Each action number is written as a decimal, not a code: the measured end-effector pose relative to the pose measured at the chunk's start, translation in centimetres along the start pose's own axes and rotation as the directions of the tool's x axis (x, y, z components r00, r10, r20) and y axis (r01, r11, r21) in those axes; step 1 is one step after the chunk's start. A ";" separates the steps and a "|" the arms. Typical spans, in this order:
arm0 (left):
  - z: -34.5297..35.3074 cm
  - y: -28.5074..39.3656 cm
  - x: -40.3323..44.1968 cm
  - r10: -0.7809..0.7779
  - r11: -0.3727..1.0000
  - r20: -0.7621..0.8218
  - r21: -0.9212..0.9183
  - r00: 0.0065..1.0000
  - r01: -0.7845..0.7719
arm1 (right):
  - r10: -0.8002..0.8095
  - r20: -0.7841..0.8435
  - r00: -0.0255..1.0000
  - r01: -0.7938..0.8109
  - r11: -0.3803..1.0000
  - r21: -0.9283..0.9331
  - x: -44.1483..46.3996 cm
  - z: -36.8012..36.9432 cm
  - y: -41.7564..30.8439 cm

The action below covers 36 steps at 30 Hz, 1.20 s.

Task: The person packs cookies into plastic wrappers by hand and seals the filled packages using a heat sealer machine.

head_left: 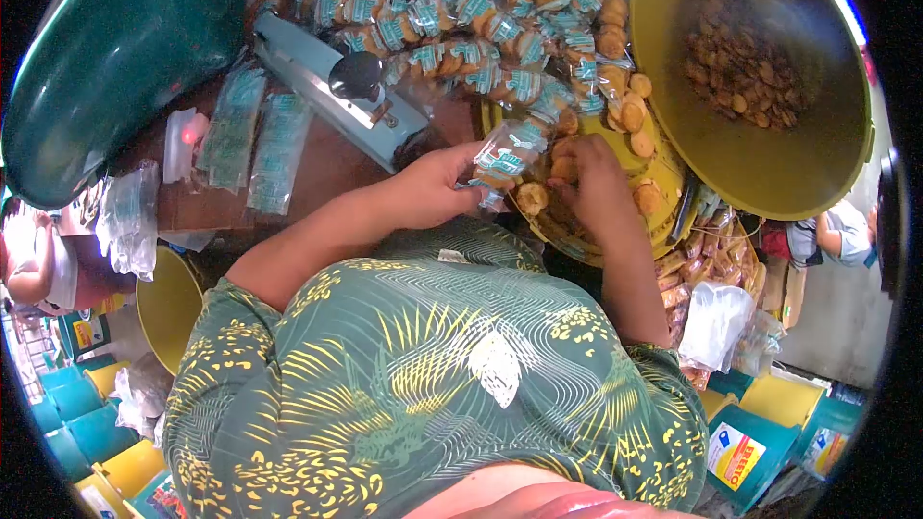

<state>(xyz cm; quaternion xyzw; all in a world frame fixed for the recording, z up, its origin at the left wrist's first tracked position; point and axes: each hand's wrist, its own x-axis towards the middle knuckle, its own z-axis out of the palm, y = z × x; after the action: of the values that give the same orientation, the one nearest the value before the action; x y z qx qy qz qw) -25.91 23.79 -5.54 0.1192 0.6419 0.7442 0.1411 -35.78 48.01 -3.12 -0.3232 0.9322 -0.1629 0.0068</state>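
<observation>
My left hand is closed on the edge of a clear plastic bag with turquoise print. Some round cookies show inside the bag. Just right of it, my right hand has its fingers curled round a few golden cookies. Loose cookies lie below and between the hands on a yellow lid or tray. Beyond both hands, filled cookie packets are heaped on the table.
A blue bag sealer with a black knob stands at left, beside flat printed bags. A green tub leans at far left. At right, a tilted yellow tub holds many cookies. Small packets fill a basket below it.
</observation>
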 end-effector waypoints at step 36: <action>-2.1 3.8 0.2 -0.082 0.864 0.107 0.504 0.991 0.017 | -0.318 0.151 0.936 0.123 0.697 0.707 2.0 -5.5 -2.1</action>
<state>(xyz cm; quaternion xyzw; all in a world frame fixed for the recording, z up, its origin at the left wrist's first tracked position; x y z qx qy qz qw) -27.06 21.44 -2.13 0.1816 0.8059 0.5391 0.1642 -36.75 46.88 2.87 -0.4262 0.7494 -0.4520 0.2289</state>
